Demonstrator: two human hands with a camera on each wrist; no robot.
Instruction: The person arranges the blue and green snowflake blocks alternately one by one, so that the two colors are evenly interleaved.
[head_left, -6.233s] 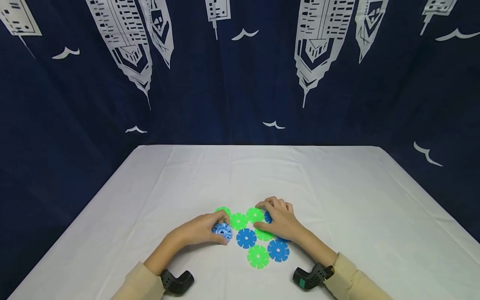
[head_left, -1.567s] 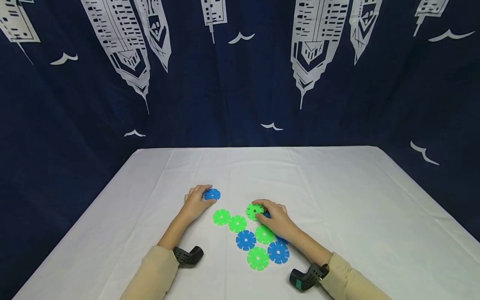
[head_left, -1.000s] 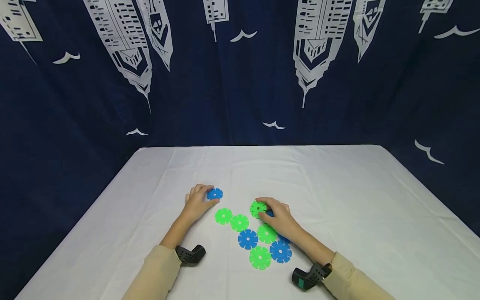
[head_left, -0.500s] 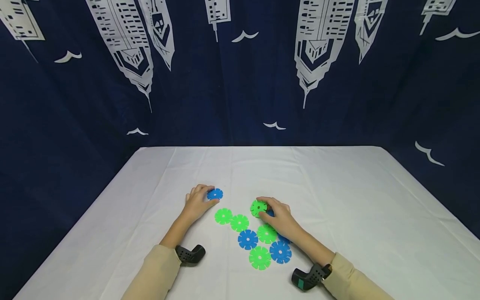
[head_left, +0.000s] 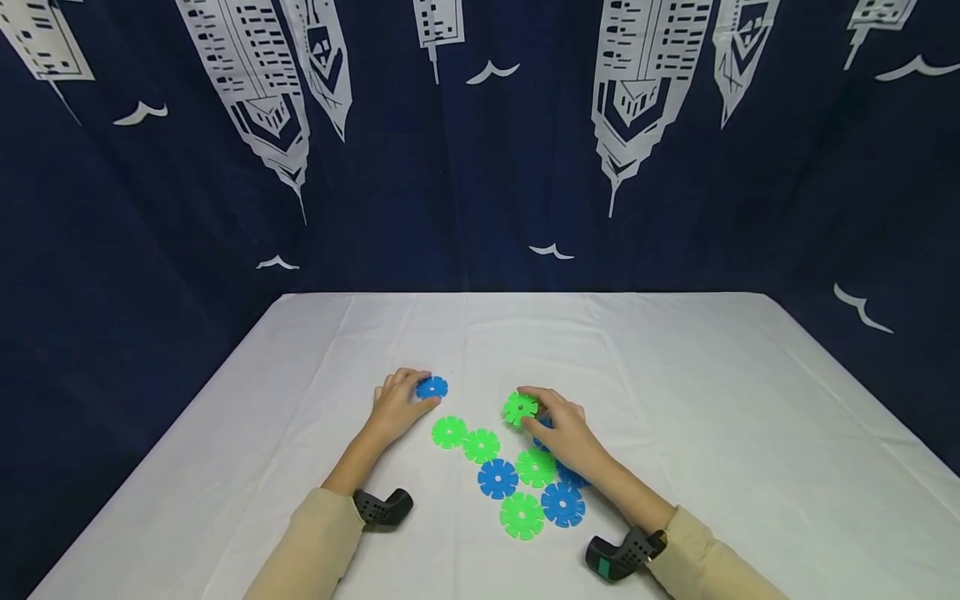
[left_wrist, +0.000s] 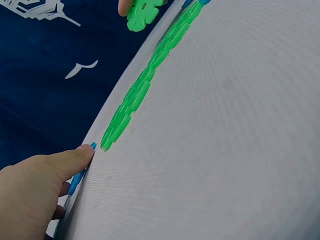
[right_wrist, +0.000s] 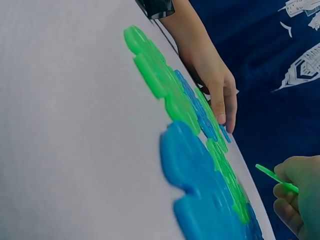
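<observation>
The right hand [head_left: 564, 429] pinches a green disc [head_left: 520, 408] by its rim, raised off the white surface [head_left: 675, 400] above the flat cluster of discs [head_left: 517, 479]; the left hand [head_left: 396, 404] rests with relaxed fingers on a blue disc [head_left: 432, 387] lying flat, apart from the cluster. Judged step: lifting one piece; next calls for bringing its slotted edge to a mate. The disc is round, with no long axis, tilted with its face toward the camera.

Green notched discs [head_left: 449, 432]: five. Blue notched discs [head_left: 498, 478]: five. Hands [head_left: 397, 406]: two.
</observation>
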